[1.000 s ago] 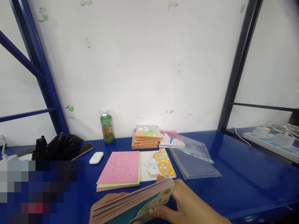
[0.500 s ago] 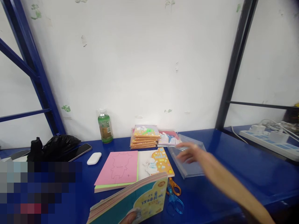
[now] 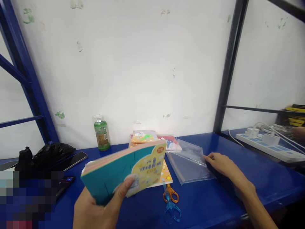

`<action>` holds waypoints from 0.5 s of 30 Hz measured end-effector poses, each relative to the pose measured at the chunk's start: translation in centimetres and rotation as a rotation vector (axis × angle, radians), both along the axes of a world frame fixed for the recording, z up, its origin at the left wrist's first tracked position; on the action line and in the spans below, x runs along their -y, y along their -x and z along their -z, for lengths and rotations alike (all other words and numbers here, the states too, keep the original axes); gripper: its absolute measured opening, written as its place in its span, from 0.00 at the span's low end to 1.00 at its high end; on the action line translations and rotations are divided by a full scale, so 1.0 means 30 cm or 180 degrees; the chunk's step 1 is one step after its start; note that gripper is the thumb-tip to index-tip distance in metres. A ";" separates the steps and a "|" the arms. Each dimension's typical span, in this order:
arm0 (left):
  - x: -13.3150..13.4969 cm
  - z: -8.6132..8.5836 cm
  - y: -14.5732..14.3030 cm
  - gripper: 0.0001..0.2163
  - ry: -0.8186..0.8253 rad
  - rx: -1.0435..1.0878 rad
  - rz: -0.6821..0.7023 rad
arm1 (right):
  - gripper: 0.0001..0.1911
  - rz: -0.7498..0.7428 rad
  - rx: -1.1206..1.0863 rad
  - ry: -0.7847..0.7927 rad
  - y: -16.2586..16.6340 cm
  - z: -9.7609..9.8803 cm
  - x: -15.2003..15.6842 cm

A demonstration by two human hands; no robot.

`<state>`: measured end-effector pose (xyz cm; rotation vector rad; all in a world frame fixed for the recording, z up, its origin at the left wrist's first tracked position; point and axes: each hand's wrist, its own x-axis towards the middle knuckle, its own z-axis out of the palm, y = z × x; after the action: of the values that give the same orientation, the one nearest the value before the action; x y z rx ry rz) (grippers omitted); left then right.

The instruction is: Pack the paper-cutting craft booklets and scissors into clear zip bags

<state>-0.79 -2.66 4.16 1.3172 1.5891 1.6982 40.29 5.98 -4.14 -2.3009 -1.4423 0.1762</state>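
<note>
My left hand [image 3: 102, 203] grips a thick paper pad [image 3: 124, 170] with a teal and yellow cover, thumb on the cover, held tilted above the table. Far to the right, my right hand [image 3: 218, 163] pinches the right edge of a clear plastic sleeve [image 3: 190, 170] lying on the blue table. Between the hands are orange-handled scissors [image 3: 175, 196] and blue-handled scissors [image 3: 172, 212], partly overlapping. Behind the raised pad an orange booklet [image 3: 166, 174] shows only at its right end; the pink sheet is hidden.
At the wall stand a green bottle [image 3: 102, 133] and a stack of packaged pads [image 3: 143, 137]. On the left lie a black plastic bag [image 3: 51, 156] and a phone [image 3: 75, 160]. A white power strip [image 3: 269, 148] with cables lies at the far right, beyond the dark post [image 3: 227, 73].
My left hand has raised the pad, which now covers the pink sheet and most of the orange booklet. My right hand has moved to the plastic sleeve's right edge and closed on it.
</note>
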 end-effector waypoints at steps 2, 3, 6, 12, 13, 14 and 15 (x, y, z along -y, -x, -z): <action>-0.011 -0.067 -0.004 0.17 -0.0211 -0.0089 0.0115 | 0.22 -0.0008 0.0068 -0.0025 0.003 -0.006 0.001; -0.014 -0.090 -0.004 0.18 -0.0274 -0.0077 0.0093 | 0.25 0.0017 0.0102 -0.0029 0.008 -0.008 0.001; -0.019 -0.112 0.013 0.19 -0.0301 0.0009 -0.0124 | 0.31 0.0039 0.0169 -0.0011 0.029 -0.005 0.003; -0.057 -0.047 0.079 0.16 -0.0162 0.0064 -0.0143 | 0.20 -0.0232 0.0065 -0.0198 0.041 -0.002 0.006; -0.064 -0.040 0.084 0.17 -0.0157 0.0035 -0.0125 | 0.18 -0.0244 0.0012 -0.0303 0.040 -0.011 0.007; -0.068 -0.037 0.085 0.17 -0.0153 0.0019 -0.0107 | 0.18 -0.0265 -0.0056 -0.0426 0.040 -0.023 0.008; -0.071 -0.036 0.083 0.18 -0.0147 0.0025 -0.0072 | 0.17 -0.0299 -0.0144 -0.0558 0.043 -0.038 0.011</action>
<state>-3.28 -0.53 5.22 1.3177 1.5748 1.7614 39.01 5.66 -3.01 -2.0787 -1.4822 0.1228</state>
